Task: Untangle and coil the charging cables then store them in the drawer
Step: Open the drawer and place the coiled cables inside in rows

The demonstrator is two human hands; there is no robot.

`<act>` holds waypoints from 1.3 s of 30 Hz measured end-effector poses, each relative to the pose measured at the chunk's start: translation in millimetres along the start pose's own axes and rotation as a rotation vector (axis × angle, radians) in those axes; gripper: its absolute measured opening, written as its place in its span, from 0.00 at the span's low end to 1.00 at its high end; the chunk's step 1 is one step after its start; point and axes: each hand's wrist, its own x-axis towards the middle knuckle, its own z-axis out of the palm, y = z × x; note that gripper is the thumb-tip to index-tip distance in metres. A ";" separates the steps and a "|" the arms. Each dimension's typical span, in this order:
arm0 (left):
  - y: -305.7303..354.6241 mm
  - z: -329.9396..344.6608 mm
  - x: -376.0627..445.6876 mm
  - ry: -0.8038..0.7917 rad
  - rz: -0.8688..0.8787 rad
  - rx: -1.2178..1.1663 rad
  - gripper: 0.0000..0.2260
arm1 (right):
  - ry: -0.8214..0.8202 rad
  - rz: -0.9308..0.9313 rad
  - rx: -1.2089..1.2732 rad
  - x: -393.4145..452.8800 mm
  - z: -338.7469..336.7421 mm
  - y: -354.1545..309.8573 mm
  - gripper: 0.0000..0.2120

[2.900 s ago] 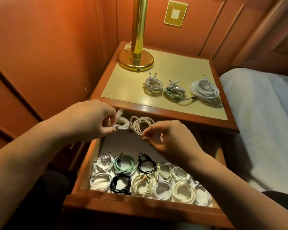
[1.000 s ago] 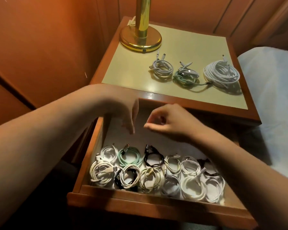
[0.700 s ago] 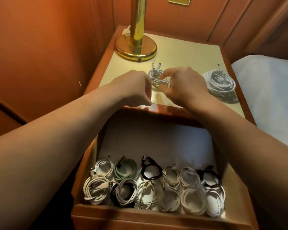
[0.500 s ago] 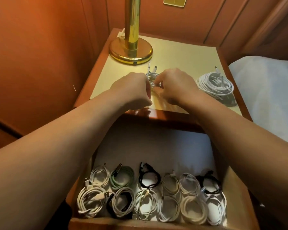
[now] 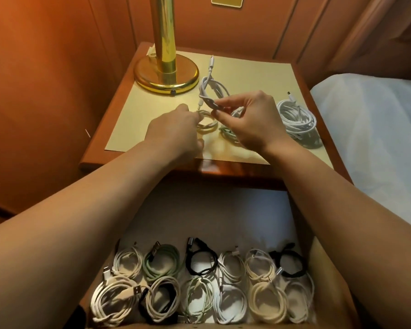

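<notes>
On the nightstand top point(image 5: 252, 74), my right hand point(image 5: 249, 122) pinches a white cable point(image 5: 210, 89) and lifts part of it, its plug end sticking up toward the lamp. My left hand point(image 5: 173, 131) reaches the rest of that cable, a pale loop point(image 5: 207, 119) lying on the top; its fingertips are hidden behind the hand. A green-grey cable point(image 5: 228, 134) lies partly under my right hand. A large white coil point(image 5: 297, 117) sits to the right. The open drawer point(image 5: 318, 252) below holds several coiled cables point(image 5: 199, 281) in two rows.
A brass lamp base point(image 5: 166, 77) stands at the back left of the nightstand. Wood-panelled walls close in on the left and behind. A bed with a white sheet point(image 5: 377, 129) lies to the right.
Both hands left the drawer and went up to the nightstand top. My right hand has lifted the left white cable, whose coil has loosened.
</notes>
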 end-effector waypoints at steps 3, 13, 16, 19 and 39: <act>4.2 4.4 -1.5 0.022 0.028 0.006 0.17 | -0.012 0.006 0.033 -19.9 -13.1 -1.5 0.12; -0.1 -5.1 -22.0 0.147 0.110 0.013 0.04 | -0.120 -0.024 -0.070 -100.6 -62.7 -20.7 0.11; -5.5 -17.4 -35.0 0.167 0.113 -0.056 0.04 | -0.132 0.028 -0.047 -139.1 -73.7 -19.4 0.11; -7.3 -30.6 -57.7 0.156 0.158 -0.119 0.05 | -0.173 0.045 -0.158 -172.1 -78.1 -19.8 0.10; 34.8 20.1 -166.6 -0.857 0.530 0.181 0.10 | -0.959 0.167 -0.612 -222.5 -27.8 -25.4 0.08</act>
